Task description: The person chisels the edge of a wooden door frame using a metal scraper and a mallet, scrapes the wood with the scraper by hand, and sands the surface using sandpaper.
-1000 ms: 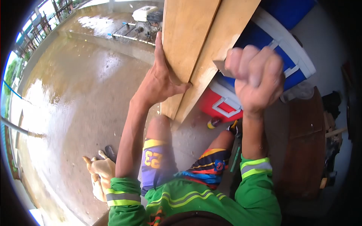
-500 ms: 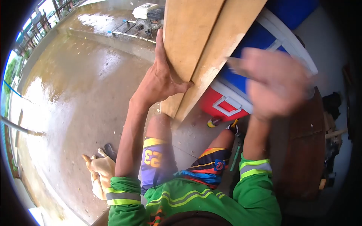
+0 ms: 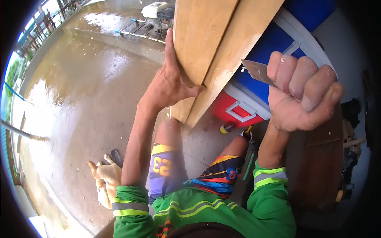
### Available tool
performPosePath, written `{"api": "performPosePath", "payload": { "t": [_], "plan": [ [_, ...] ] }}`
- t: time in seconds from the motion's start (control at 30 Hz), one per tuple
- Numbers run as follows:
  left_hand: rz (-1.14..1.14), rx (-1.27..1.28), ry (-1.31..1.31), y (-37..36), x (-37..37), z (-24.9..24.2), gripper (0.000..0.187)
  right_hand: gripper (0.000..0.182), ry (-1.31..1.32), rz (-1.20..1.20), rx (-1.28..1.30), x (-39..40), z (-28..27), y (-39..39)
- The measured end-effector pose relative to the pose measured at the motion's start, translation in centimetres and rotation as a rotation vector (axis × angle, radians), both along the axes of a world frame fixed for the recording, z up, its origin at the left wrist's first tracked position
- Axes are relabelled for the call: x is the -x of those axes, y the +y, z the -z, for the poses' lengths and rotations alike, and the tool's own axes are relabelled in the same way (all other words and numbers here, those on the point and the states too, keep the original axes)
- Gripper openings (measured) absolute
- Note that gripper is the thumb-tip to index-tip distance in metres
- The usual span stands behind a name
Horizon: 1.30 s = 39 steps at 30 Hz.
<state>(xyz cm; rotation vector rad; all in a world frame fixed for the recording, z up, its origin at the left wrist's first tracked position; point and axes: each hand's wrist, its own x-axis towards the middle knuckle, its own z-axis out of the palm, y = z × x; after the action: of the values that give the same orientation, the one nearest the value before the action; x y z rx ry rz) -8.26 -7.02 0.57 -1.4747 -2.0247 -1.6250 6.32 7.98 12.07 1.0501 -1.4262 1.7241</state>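
A long wooden piece (image 3: 206,43) with a dark groove along it runs from the top down to my knee. My left hand (image 3: 170,85) rests against its left side, fingers spread, with the thumb across its face near the groove. My right hand (image 3: 303,93) is a fist around a flat, thin metal blade (image 3: 258,72). The blade points left, its tip by the wood's right edge. Whitish residue clings to the tip. A pale, rough patch (image 3: 225,77) shows on the wood near that edge.
A red and white cooler (image 3: 242,110) and blue containers (image 3: 254,51) stand behind the wood. A small engine (image 3: 156,18) is at the top. A dog (image 3: 107,176) lies at the lower left beside my arm. A brown wooden panel (image 3: 321,166) stands at the right.
My right hand, blurred before, now shows sharply and sits slightly further right, with the blade still in it. My left hand and the wood have hardly moved.
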Motion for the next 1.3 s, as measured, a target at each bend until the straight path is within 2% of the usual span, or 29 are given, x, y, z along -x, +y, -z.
{"api": "performPosePath", "payload": {
  "t": [0.03, 0.13, 0.2, 0.3, 0.37, 0.4, 0.5, 0.57, 0.63, 0.7, 0.73, 0.8, 0.87, 0.93, 1.0, 1.07, 1.1, 1.13, 1.2, 1.23, 1.3],
  "plan": [
    [0.039, 0.001, -0.041, 0.1, 0.0, -0.2, 0.135, 0.032, 0.013, 0.038, -0.057, 0.3, 0.5, 0.2],
    [-0.026, -0.037, 0.086, 0.4, 0.3, 0.2, 0.135, 0.033, 0.076, 0.167, -0.181, 1.0, 2.0, 0.4],
    [-0.003, -0.018, 0.051, 0.2, -0.1, -0.1, 0.135, 0.032, 0.137, -0.006, -0.086, 0.9, 1.3, -0.2],
    [-0.009, -0.008, 0.017, 0.2, 0.0, 0.0, 0.135, 0.033, 0.136, 0.012, -0.036, 1.1, 0.8, -0.5],
    [-0.001, -0.014, 0.033, 0.4, 0.0, -0.2, 0.135, 0.035, 0.03, 0.212, -0.126, 1.5, 1.3, 0.1],
    [-0.006, -0.028, 0.055, 0.4, 0.0, -0.2, 0.135, 0.035, 0.066, 0.249, -0.206, 1.3, 1.3, 0.4],
    [-0.019, -0.011, 0.053, 0.3, 0.0, -0.1, 0.136, 0.034, 0.134, 0.073, -0.206, 1.1, 0.0, 0.4],
    [-0.016, -0.012, 0.03, 0.3, 0.1, 0.1, 0.135, 0.032, 0.049, 0.037, -0.113, -0.6, -1.5, 0.7],
    [0.019, -0.038, 0.014, 0.3, 0.0, -0.1, 0.135, 0.028, 0.042, 0.294, -0.21, 1.4, 1.5, 0.1],
    [0.005, -0.056, 0.084, 0.6, 0.2, -0.3, 0.135, 0.029, -0.043, 0.399, -0.317, 1.7, 2.9, -0.8],
    [-0.011, -0.057, 0.104, 0.4, 0.3, 0.0, 0.134, 0.031, 0.018, 0.34, -0.228, 1.6, 2.3, -0.7],
    [-0.022, -0.015, 0.045, 0.0, -0.3, -0.1, 0.134, 0.033, 0.111, -0.008, -0.076, 1.1, 0.5, 0.6],
    [-0.014, -0.019, 0.018, 0.1, -0.2, -0.3, 0.134, 0.029, 0.158, 0.199, -0.257, 1.1, 0.6, 0.6],
    [0.022, -0.051, 0.013, 0.3, 0.0, -0.2, 0.134, 0.029, 0.052, 0.142, -0.111, 1.4, 1.6, 0.2],
    [-0.012, -0.054, 0.049, 0.4, 0.0, -0.1, 0.134, 0.03, 0.034, 0.005, -0.104, 1.1, 1.3, 0.2],
    [-0.028, -0.049, 0.059, 0.4, 0.2, -0.1, 0.134, 0.032, 0.079, -0.022, -0.095, 0.6, 0.4, 0.6],
    [-0.023, -0.041, 0.046, 0.3, 0.1, -0.1, 0.134, 0.034, 0.072, -0.008, -0.091, 0.2, -0.1, 0.7],
    [-0.014, -0.034, 0.037, 0.3, 0.0, -0.1, 0.134, 0.037, 0.046, 0.124, -0.133, 0.6, 0.5, 0.6],
    [-0.02, -0.032, 0.053, 0.2, -0.1, 0.3, 0.134, 0.032, -0.031, 0.049, -0.06, 1.8, 1.5, 0.9],
    [-0.028, -0.038, 0.07, 0.3, 0.1, 0.1, 0.135, 0.032, 0.054, 0.149, -0.153, 1.6, 1.7, 0.7],
    [-0.008, -0.034, 0.04, 0.3, -0.1, -0.2, 0.135, 0.032, 0.108, 0.069, -0.164, 1.6, 1.2, 0.8]
  ]
}}
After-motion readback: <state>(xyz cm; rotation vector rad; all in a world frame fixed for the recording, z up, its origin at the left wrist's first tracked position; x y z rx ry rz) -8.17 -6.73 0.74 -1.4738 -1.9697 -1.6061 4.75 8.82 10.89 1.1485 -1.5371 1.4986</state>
